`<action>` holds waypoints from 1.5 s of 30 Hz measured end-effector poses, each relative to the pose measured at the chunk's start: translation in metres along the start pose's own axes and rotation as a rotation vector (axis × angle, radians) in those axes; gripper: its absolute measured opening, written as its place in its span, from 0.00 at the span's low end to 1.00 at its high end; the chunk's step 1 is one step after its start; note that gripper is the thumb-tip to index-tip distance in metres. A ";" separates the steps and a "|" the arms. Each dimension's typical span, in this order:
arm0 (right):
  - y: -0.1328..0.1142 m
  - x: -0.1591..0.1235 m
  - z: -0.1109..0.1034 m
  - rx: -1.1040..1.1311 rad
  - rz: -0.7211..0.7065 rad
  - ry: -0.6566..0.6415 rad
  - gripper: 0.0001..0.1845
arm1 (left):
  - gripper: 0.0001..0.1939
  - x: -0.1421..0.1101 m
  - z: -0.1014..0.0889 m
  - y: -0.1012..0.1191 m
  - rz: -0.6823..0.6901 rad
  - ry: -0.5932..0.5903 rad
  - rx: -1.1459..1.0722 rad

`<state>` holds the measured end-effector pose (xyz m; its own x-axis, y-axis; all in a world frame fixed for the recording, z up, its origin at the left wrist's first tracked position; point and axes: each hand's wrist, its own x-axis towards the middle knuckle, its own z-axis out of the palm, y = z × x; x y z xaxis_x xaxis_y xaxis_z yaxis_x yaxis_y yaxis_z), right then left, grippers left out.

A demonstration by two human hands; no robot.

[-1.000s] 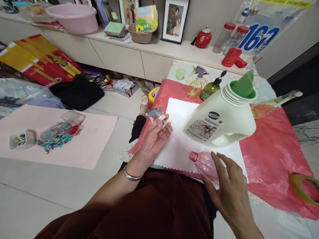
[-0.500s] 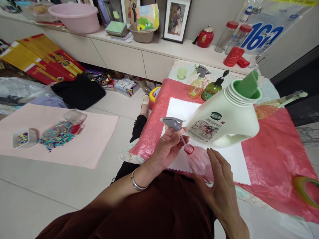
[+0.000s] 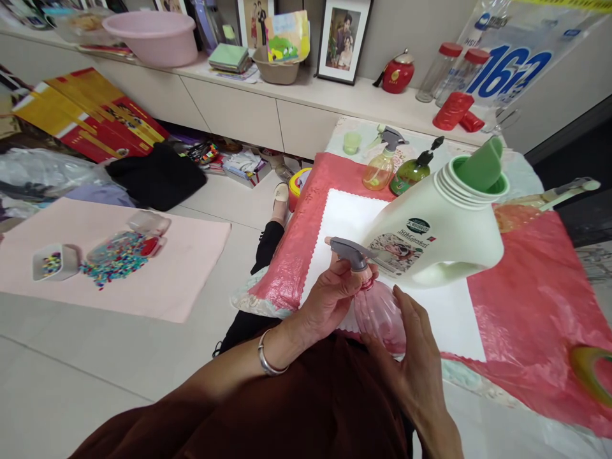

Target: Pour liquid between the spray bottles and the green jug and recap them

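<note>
My left hand [image 3: 329, 296] pinches the collar of a grey and pink spray head [image 3: 352, 254], its nozzle pointing left. The collar sits on the mouth of a clear pink bottle [image 3: 380, 315], and the dip tube no longer shows outside. Whether the thread has caught, I cannot tell. Around the right side and lower part of the bottle, my right hand [image 3: 414, 350] is closed. Just beyond stands a large pale green detergent jug [image 3: 449, 236] with a green spout in its open mouth. A white scalloped sheet [image 3: 329, 223] lies under them.
Red plastic sheeting [image 3: 530, 293] covers much of the table. At its far side stand a yellow spray bottle [image 3: 379, 169], a green pump bottle [image 3: 410, 173] and a small green cup [image 3: 352, 143]. A tape roll [image 3: 586, 376] lies at right. Beads [image 3: 117, 261] are spread on a pink mat [image 3: 191, 255].
My left hand has lowered the spray head onto the bottle's mouth, and the tube has gone inside. My right hand still holds the bottle. The view has shifted slightly.
</note>
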<state>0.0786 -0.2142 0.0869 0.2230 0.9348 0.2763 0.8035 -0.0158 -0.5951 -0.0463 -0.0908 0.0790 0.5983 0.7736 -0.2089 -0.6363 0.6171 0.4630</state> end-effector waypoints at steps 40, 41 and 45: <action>0.001 0.000 0.010 0.967 0.498 -0.113 0.39 | 0.21 0.009 0.009 0.028 0.033 -0.092 0.196; 0.001 0.001 0.011 0.967 0.495 -0.114 0.40 | 0.20 0.010 0.010 0.030 0.039 -0.104 0.218; 0.000 0.001 0.012 0.971 0.465 -0.102 0.39 | 0.17 0.009 0.013 0.039 0.057 -0.142 0.287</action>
<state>0.0719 -0.2087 0.0782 0.3100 0.9357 -0.1682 -0.1389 -0.1304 -0.9817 -0.0593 -0.0611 0.1062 0.6402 0.7656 -0.0626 -0.5198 0.4918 0.6985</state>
